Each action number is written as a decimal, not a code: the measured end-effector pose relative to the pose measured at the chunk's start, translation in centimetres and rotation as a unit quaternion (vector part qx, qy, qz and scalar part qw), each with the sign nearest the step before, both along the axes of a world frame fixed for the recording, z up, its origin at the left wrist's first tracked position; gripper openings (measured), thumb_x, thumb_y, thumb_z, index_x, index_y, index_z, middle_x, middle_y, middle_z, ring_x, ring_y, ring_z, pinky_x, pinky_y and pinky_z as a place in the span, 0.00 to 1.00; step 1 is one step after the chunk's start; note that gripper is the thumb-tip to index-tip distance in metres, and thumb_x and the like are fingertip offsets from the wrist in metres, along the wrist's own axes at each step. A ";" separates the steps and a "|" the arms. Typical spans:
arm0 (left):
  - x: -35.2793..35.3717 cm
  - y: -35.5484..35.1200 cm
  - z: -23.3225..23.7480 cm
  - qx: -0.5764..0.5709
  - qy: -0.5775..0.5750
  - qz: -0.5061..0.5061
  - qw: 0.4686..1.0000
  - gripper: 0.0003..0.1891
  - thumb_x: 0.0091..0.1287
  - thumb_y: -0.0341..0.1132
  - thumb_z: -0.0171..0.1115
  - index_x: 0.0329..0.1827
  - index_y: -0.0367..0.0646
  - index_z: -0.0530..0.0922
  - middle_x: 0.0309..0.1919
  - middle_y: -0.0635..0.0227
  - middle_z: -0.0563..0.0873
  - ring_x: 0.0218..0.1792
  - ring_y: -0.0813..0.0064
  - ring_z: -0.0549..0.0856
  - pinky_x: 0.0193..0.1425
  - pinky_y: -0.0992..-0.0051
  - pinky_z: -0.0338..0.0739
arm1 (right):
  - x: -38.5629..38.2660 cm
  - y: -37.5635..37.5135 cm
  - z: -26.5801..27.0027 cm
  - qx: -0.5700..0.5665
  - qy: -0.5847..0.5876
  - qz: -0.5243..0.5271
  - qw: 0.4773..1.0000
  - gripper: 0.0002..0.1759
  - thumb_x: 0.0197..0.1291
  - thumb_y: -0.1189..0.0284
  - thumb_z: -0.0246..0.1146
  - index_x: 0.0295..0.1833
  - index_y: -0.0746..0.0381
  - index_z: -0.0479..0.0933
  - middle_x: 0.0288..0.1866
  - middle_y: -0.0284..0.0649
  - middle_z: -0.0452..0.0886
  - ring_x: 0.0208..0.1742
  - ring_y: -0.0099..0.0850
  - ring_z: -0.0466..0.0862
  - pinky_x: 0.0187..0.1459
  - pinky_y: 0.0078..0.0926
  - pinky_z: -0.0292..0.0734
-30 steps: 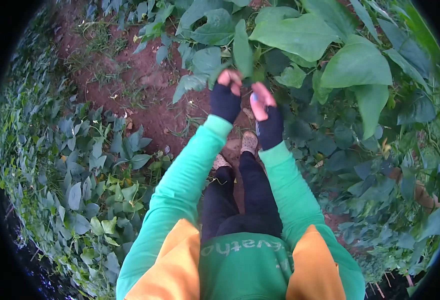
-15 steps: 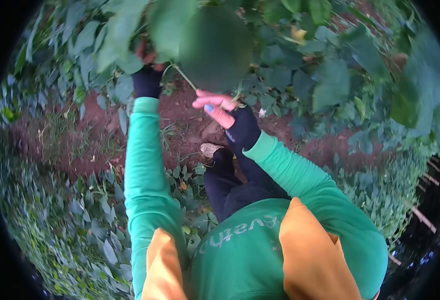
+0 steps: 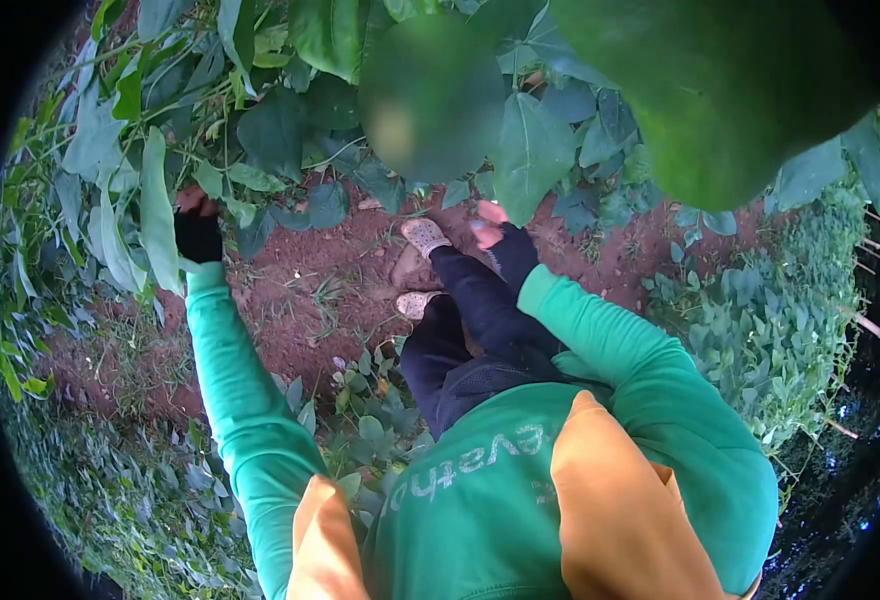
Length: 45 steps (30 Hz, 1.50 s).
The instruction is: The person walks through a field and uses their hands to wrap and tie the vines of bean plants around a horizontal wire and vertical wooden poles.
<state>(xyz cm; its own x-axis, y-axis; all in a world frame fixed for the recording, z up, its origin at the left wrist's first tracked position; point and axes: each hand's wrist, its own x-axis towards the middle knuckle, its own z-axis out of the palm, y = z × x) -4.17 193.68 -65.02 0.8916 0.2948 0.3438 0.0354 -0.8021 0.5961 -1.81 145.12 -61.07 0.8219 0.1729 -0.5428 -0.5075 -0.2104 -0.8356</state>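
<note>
My left hand (image 3: pixel 198 215), in a black fingerless glove, reaches into the leafy vines (image 3: pixel 250 130) at the left. Its fingers look curled in, partly behind a long upright leaf (image 3: pixel 160 215), and anything between them is hidden. My right hand (image 3: pixel 500 238), gloved the same way, is in front of my legs, close to a broad pointed leaf (image 3: pixel 532 150). Its thumb and fingers are apart, with nothing visible between them; the leaf tip is beside the fingers.
A large blurred leaf (image 3: pixel 720 90) hangs near the camera at upper right. Bare reddish soil (image 3: pixel 300 265) with grass tufts runs between plant rows. My two light shoes (image 3: pixel 424 238) stand on it. Low plants (image 3: pixel 150 470) grow behind at left, and pale stakes (image 3: pixel 878 332) stand at far right.
My left hand has moved left and lower in the view, away from the right hand. My right hand has shifted right, away from the thin stem it was touching. Both shoes now show.
</note>
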 end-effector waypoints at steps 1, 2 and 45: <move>-0.3 0.8 0.1 0.039 0.040 -0.026 0.998 0.11 0.57 0.30 0.62 0.43 0.39 0.81 0.41 0.62 0.84 0.44 0.67 0.82 0.49 0.69 0.74 | 0.0 -2.0 -2.2 -0.034 0.033 -0.028 0.998 0.27 0.58 0.69 0.63 0.62 0.66 0.67 0.57 0.45 0.76 0.55 0.28 0.77 0.52 0.26 0.74; -0.5 0.1 0.8 0.039 0.037 -0.027 0.998 0.11 0.57 0.30 0.62 0.43 0.39 0.81 0.41 0.62 0.84 0.44 0.67 0.82 0.49 0.69 0.74 | 0.0 -4.0 -3.4 -0.034 0.029 -0.029 0.999 0.27 0.58 0.69 0.63 0.62 0.66 0.67 0.57 0.45 0.76 0.55 0.28 0.77 0.52 0.26 0.74; -24.7 -21.9 37.4 -0.208 -0.276 0.263 0.901 0.09 0.60 0.29 0.61 0.43 0.42 0.82 0.50 0.60 0.80 0.54 0.68 0.77 0.61 0.69 0.69 | 6.5 -8.5 -14.5 -0.347 -0.189 0.800 0.452 0.22 0.57 0.51 0.50 0.46 0.54 0.79 0.50 0.52 0.79 0.54 0.45 0.79 0.53 0.46 0.72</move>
<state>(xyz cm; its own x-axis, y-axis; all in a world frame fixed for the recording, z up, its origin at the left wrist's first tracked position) -28.88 171.82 -27.64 0.3182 0.8321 0.4543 -0.0493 -0.4641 0.8844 4.70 136.60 -75.58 0.0028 0.6062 -0.7953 0.9092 -0.3327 -0.2504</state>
